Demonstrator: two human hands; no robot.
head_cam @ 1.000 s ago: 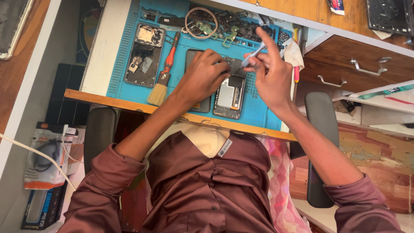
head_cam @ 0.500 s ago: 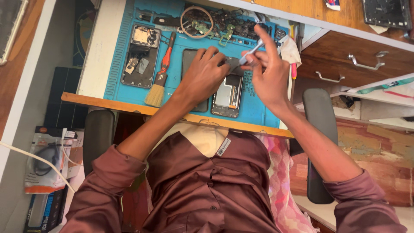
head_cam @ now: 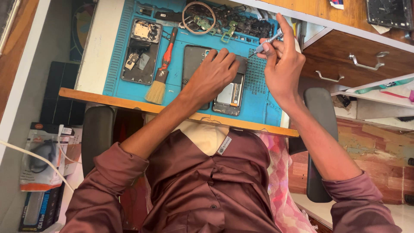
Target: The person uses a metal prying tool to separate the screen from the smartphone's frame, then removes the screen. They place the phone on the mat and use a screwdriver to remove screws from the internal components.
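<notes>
My left hand (head_cam: 210, 78) lies flat on an opened phone (head_cam: 230, 96) whose insides face up, pressing it onto the blue work mat (head_cam: 261, 102). A dark back cover (head_cam: 192, 60) lies partly under that hand. My right hand (head_cam: 282, 64) pinches a thin silver screwdriver (head_cam: 267, 42). Its tip points down-left, just off my left fingertips and over the phone's upper edge. My brown-sleeved arms reach to the mat from below.
A red-handled brush (head_cam: 161, 74) and a second stripped phone (head_cam: 140, 51) lie on the mat's left. Loose parts and a ring (head_cam: 199, 17) fill the mat's far trays. Wooden drawers (head_cam: 366, 64) stand at right. Chair armrests (head_cam: 97, 136) (head_cam: 319, 129) flank me. Packaged goods (head_cam: 41, 159) lie low left.
My right hand and the screwdriver have drawn slightly to the right, away from my left fingertips. My left hand stays on the phone. The view has shifted a little.
</notes>
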